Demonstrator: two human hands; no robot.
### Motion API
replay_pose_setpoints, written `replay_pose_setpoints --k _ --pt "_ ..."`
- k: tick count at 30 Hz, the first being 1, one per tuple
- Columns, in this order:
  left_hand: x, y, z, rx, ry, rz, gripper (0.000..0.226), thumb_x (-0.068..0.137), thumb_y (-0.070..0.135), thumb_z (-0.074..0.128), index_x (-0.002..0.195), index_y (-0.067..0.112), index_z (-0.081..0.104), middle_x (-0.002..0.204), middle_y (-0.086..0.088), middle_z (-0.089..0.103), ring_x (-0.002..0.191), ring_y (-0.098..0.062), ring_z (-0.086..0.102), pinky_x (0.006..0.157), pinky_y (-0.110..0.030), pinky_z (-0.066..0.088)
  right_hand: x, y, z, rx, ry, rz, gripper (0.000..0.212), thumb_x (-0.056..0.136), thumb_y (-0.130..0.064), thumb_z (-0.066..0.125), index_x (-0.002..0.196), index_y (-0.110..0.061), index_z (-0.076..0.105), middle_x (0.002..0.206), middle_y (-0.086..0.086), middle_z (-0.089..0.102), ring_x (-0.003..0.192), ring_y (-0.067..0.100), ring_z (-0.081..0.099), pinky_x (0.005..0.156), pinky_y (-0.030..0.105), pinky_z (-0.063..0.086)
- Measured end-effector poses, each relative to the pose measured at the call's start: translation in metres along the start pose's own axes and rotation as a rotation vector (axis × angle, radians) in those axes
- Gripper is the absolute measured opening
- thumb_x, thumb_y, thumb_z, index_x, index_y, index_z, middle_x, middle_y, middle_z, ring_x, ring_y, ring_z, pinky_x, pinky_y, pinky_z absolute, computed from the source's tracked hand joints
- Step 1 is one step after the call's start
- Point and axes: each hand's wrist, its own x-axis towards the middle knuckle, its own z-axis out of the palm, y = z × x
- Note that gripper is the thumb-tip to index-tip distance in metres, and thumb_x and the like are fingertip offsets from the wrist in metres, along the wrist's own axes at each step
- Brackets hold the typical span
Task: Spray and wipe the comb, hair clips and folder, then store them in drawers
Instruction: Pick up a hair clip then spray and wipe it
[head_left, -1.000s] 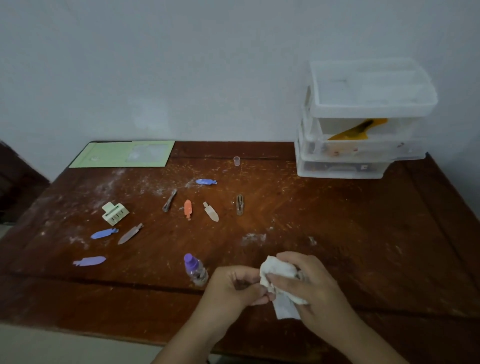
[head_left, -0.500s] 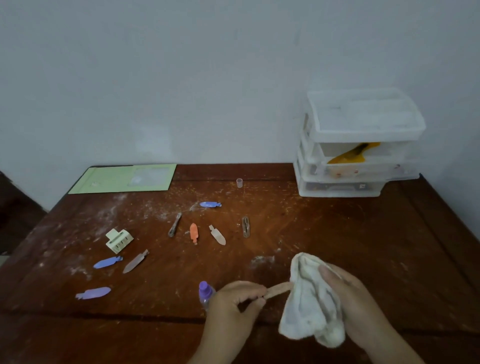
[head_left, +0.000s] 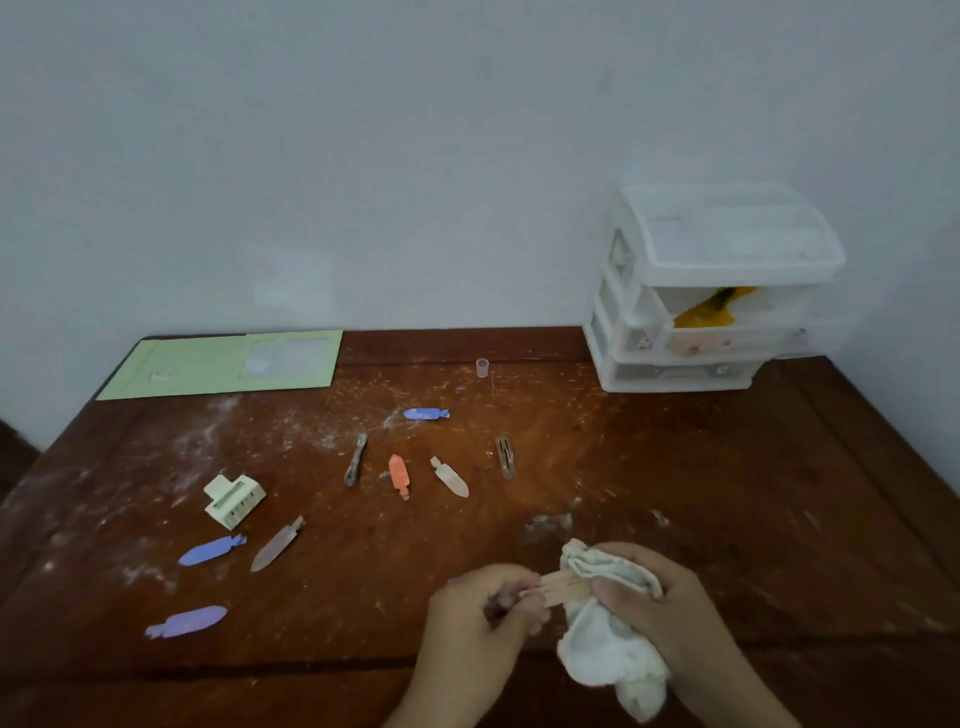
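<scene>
My left hand (head_left: 470, 621) pinches one end of a beige hair clip (head_left: 562, 590) near the table's front edge. My right hand (head_left: 660, 603) grips a white cloth (head_left: 608, 649), which is wrapped over the clip's other end. Several more hair clips lie on the table: blue (head_left: 426, 413), orange (head_left: 399, 474), cream (head_left: 450, 476), metal (head_left: 505, 456), purple (head_left: 186, 621). A cream claw clip (head_left: 234, 501) sits at the left. The green folder (head_left: 223, 364) lies at the back left. An orange comb (head_left: 714, 307) rests in the open middle drawer of the white drawer unit (head_left: 717, 291). The spray bottle is hidden behind my left hand.
The brown wooden table (head_left: 675, 493) carries white dust smears. A small clear cap (head_left: 482, 367) stands near the back edge. A grey metal clip (head_left: 356, 459), a brown clip (head_left: 277, 543) and a blue clip (head_left: 210, 550) lie left of centre. A white wall is behind.
The cloth in my right hand has closed over the beige clip, which was bare half a second ago. The view has tilted up; the bottle is now hidden by my left hand.
</scene>
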Motion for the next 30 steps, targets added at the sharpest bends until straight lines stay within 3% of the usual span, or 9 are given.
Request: replay_pose_setpoints --k 4,6,8,11,15,17,22,25,30 --pt "-0.008 -0.006 -0.013 -0.023 -0.012 -0.11 0.034 0.076 0.002 0.067 0.057 0.03 0.066 0.055 0.009 0.068 0.056 0.001 0.062 0.081 -0.022 0.044 -0.008 0.004 0.006 0.055 0.031 -0.049 0.016 0.046 -0.021 0.082 0.058 -0.026 0.074 0.068 0.0 0.073 0.06 0.005 0.067 0.05 0.013 0.049" --pt "-0.012 -0.008 -0.019 -0.042 0.015 -0.118 0.04 0.074 0.0 0.069 0.052 0.034 0.067 0.053 0.009 0.066 0.056 0.0 0.06 0.077 -0.012 0.043 -0.013 0.007 0.005 0.079 0.076 -0.072 0.029 0.04 -0.041 0.088 0.062 -0.03 0.075 0.075 0.0 0.074 0.064 0.006 0.068 0.052 0.014 0.05" --pt "-0.016 -0.007 -0.025 -0.044 0.01 -0.139 0.043 0.074 0.001 0.069 0.052 0.039 0.067 0.053 0.007 0.065 0.055 -0.003 0.059 0.081 -0.02 0.047 -0.019 0.008 0.006 0.091 0.101 -0.123 0.053 0.029 -0.064 0.081 0.07 -0.032 0.074 0.081 -0.003 0.074 0.07 0.009 0.068 0.054 0.016 0.052" --pt "-0.021 -0.002 -0.031 -0.04 0.017 -0.136 0.046 0.073 0.001 0.069 0.052 0.041 0.067 0.052 0.006 0.063 0.052 -0.001 0.058 0.093 -0.035 0.047 -0.028 0.006 0.01 -0.006 0.063 -0.286 0.057 0.046 -0.08 0.063 0.082 -0.036 0.072 0.094 -0.006 0.071 0.085 0.009 0.066 0.067 0.017 0.052" --pt "-0.023 0.004 -0.033 -0.052 -0.008 -0.076 0.043 0.069 0.006 0.074 0.051 0.044 0.067 0.054 0.019 0.066 0.056 0.003 0.061 0.096 -0.037 0.045 -0.031 0.006 0.026 -0.406 -0.014 -0.503 0.033 0.072 -0.073 0.045 0.09 -0.053 0.064 0.109 -0.027 0.058 0.101 -0.001 0.056 0.08 0.01 0.046" --pt "-0.021 0.004 -0.036 -0.057 -0.056 -0.046 0.045 0.07 0.002 0.074 0.052 0.042 0.068 0.055 0.022 0.066 0.059 0.005 0.062 0.088 -0.023 0.047 -0.027 0.009 0.033 -0.601 -0.069 -0.578 0.023 0.079 -0.063 0.046 0.098 -0.057 0.058 0.116 -0.03 0.052 0.106 -0.002 0.051 0.085 0.009 0.041" --pt "-0.018 0.001 -0.04 -0.042 -0.085 0.044 0.035 0.068 0.012 0.075 0.058 0.044 0.068 0.056 0.022 0.065 0.06 0.003 0.062 0.068 -0.01 0.044 -0.022 0.01 0.041 -0.637 -0.165 -0.503 0.026 0.073 -0.062 0.052 0.098 -0.067 0.045 0.115 -0.04 0.044 0.103 -0.007 0.047 0.083 0.004 0.037" --pt "-0.021 0.0 -0.038 -0.046 -0.083 0.105 0.009 0.057 0.041 0.065 0.057 0.05 0.066 0.058 0.027 0.064 0.061 0.004 0.062 0.069 -0.012 0.043 -0.022 0.006 0.041 -0.644 -0.247 -0.417 0.023 0.069 -0.049 0.048 0.091 -0.053 0.052 0.097 -0.038 0.052 0.079 -0.006 0.055 0.062 0.006 0.039" --pt "-0.022 -0.005 -0.04 -0.034 -0.111 0.186 0.008 0.059 0.045 0.057 0.058 0.047 0.065 0.057 0.027 0.063 0.06 0.004 0.062 0.058 -0.005 0.043 -0.026 0.007 0.042 -0.797 -0.236 -0.513 0.019 0.073 -0.046 0.047 0.088 -0.039 0.055 0.096 -0.033 0.053 0.082 -0.005 0.054 0.066 0.005 0.038"
